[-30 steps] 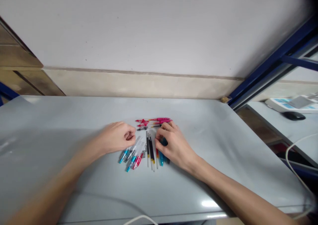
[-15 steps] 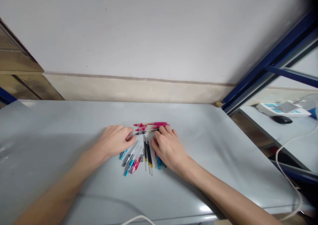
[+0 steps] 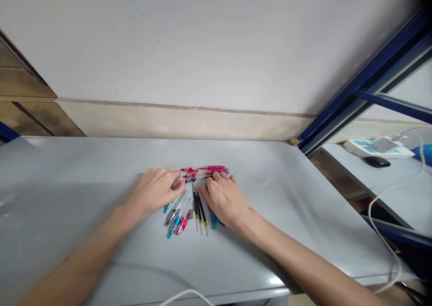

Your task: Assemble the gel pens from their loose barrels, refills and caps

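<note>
Pink pens [image 3: 216, 167] with clear barrels lie crosswise at the back of the pile. In front of them a clear pen with black parts [image 3: 193, 179] spans the gap between my hands. My left hand [image 3: 159, 189] has its fingers curled in at that pen's left end. My right hand [image 3: 227, 199] is bent over its right end, fingertips down on it. Between and below the hands, black ink refills [image 3: 200, 209] lie lengthwise. Clear pen barrels with blue and red ends [image 3: 178, 216] lie left of them. Blue pen parts [image 3: 213, 219] are partly hidden under my right hand.
The grey table [image 3: 101, 171] meets a pale wall [image 3: 202, 49] at the back. A blue metal frame [image 3: 330, 90] rises at the right. Beyond it a side table holds a white device [image 3: 378, 147] and a black mouse [image 3: 377, 162]. A white cable [image 3: 373, 207] hangs down there.
The view has shifted slightly. Both hands stay at the black pen, the right one moving slightly left. The refills look more fanned out.
</note>
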Demonstrator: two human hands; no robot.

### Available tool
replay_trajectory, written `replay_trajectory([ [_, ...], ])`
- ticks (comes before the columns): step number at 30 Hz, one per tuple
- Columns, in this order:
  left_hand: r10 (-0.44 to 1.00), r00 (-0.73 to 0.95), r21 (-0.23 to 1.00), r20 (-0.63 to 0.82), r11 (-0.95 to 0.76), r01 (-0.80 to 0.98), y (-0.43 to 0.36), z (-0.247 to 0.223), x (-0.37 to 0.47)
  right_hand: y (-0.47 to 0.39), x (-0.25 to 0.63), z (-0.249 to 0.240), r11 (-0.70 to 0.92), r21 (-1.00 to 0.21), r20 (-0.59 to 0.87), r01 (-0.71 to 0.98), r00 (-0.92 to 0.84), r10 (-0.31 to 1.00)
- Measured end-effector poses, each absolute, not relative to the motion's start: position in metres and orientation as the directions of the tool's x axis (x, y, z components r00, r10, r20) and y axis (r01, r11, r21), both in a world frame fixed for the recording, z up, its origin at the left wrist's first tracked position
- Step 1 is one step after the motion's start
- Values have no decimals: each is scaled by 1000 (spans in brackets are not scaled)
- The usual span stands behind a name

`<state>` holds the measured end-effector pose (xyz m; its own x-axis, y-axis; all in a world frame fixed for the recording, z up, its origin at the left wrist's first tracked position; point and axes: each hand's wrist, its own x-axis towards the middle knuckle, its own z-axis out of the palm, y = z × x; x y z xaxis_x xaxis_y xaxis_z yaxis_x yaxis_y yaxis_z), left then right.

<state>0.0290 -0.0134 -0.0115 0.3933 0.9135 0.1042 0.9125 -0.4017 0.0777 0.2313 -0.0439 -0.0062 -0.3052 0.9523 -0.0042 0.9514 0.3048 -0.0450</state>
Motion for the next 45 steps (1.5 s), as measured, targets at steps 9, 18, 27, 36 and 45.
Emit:
replay_trajectory([
  [9,922,362,174,139,-383,907,-12,-13,29,-30,228,3,304,-47,-114,951,-308,945],
  [18,892,415,148,177,-441,885,-14,-11,26,-46,224,0,333,60,-20,941,-332,943],
  [27,881,453,86,137,-466,881,-13,-8,24,-34,226,1,304,-41,-47,952,-305,951],
  [36,898,394,92,197,-417,904,-14,-6,26,-18,251,2,155,-553,18,819,-174,984],
  [45,770,449,208,453,-581,787,-18,-17,24,-1,280,-5,-65,-998,-65,-22,13,998],
])
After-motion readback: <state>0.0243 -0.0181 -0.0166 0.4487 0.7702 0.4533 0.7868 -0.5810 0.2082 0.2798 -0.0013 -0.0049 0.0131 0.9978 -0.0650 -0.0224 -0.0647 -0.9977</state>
